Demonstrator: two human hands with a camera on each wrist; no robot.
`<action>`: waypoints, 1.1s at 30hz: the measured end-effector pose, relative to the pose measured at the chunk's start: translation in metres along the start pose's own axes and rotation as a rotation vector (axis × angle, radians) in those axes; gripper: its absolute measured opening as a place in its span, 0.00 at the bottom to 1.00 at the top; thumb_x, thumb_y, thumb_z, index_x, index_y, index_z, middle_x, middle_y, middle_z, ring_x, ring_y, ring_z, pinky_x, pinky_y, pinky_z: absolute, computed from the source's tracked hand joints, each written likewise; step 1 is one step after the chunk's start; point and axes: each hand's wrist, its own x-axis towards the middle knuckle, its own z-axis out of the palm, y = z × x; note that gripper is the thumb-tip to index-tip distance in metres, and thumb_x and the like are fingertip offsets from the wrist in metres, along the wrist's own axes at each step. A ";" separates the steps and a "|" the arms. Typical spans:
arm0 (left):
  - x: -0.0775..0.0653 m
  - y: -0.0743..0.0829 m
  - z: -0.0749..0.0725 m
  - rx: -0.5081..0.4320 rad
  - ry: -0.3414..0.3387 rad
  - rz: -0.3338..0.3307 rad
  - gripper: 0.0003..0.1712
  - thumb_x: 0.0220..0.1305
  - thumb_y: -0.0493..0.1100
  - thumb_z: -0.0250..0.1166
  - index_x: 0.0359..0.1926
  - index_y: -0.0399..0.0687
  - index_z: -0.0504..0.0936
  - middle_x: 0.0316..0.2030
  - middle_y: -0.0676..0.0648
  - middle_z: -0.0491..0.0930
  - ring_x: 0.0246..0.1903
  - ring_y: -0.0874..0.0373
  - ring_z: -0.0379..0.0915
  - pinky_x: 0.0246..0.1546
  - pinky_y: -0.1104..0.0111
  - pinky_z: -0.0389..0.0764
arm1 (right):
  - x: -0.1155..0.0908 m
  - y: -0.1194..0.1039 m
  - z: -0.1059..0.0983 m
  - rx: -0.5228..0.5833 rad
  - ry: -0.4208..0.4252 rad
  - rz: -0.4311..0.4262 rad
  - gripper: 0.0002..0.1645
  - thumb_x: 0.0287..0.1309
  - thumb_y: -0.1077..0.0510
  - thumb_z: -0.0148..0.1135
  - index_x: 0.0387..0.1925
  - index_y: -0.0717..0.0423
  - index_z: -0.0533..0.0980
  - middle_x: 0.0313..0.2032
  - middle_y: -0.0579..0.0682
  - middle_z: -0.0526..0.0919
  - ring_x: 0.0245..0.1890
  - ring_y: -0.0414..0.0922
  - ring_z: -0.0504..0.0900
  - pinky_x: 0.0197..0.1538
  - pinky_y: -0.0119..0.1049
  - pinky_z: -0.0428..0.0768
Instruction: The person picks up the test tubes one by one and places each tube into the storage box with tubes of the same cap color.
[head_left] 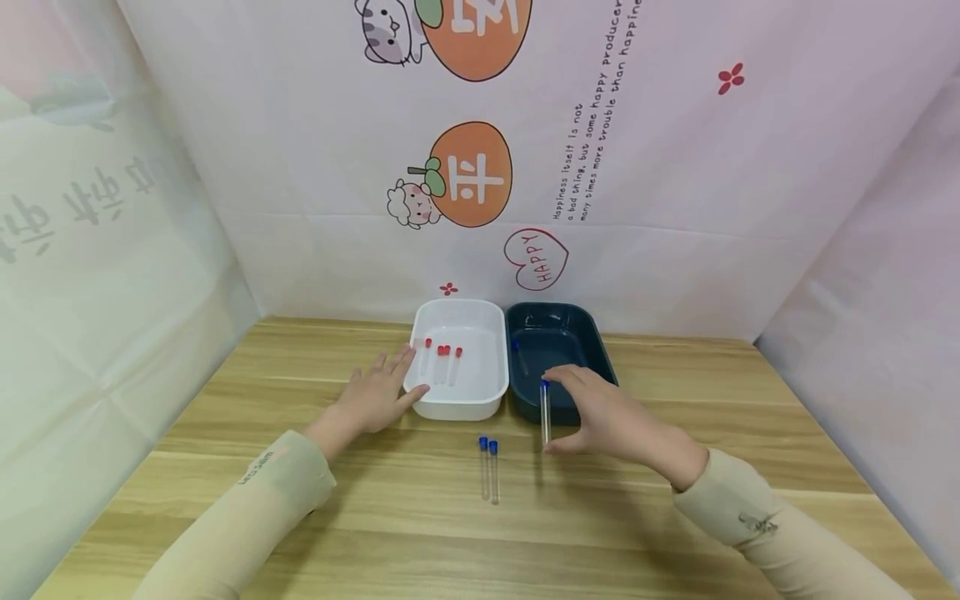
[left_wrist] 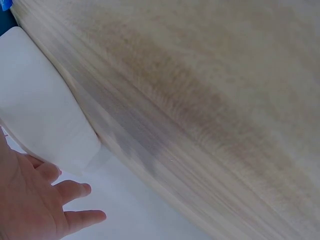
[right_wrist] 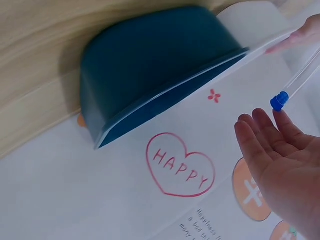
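Note:
My right hand [head_left: 611,417] pinches a clear test tube with a blue cap [head_left: 546,414] end to end, a fingertip at the cap and the thumb at the lower end. The tube is upright in front of the dark blue tray [head_left: 609,367]. In the right wrist view the blue cap [right_wrist: 280,101] meets a fingertip; the thumb is hidden. My left hand [head_left: 372,398] rests with spread fingers at the left rim of the white tray [head_left: 457,411]. Several red-capped test tubes [head_left: 450,367] lie in that tray. Two blue-capped tubes [head_left: 489,471] lie side by side on the table.
Both trays stand side by side against a printed cloth backdrop [head_left: 675,250] at the back of the wooden table [head_left: 390,533]. A small blue cap [head_left: 517,345] shows inside the dark tray. Cloth walls flank the table left and right.

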 end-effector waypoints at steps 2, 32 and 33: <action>0.000 0.000 0.000 0.003 -0.003 0.001 0.48 0.77 0.68 0.46 0.82 0.43 0.46 0.80 0.42 0.46 0.76 0.31 0.44 0.67 0.28 0.49 | 0.002 0.004 -0.001 0.016 0.009 0.012 0.57 0.42 0.43 0.86 0.68 0.65 0.69 0.66 0.63 0.73 0.66 0.60 0.72 0.65 0.57 0.74; 0.000 0.002 0.000 0.002 0.001 -0.011 0.47 0.77 0.67 0.47 0.82 0.43 0.47 0.81 0.43 0.46 0.76 0.31 0.44 0.67 0.29 0.50 | 0.031 0.058 0.002 0.117 0.059 0.059 0.54 0.46 0.47 0.84 0.67 0.72 0.68 0.64 0.71 0.72 0.64 0.66 0.72 0.67 0.62 0.69; 0.000 0.002 0.000 0.002 0.004 -0.011 0.47 0.78 0.67 0.47 0.82 0.43 0.47 0.81 0.43 0.46 0.76 0.31 0.44 0.67 0.29 0.50 | 0.033 0.059 0.002 0.119 0.062 0.056 0.54 0.46 0.48 0.84 0.67 0.72 0.68 0.64 0.71 0.73 0.64 0.66 0.72 0.67 0.62 0.69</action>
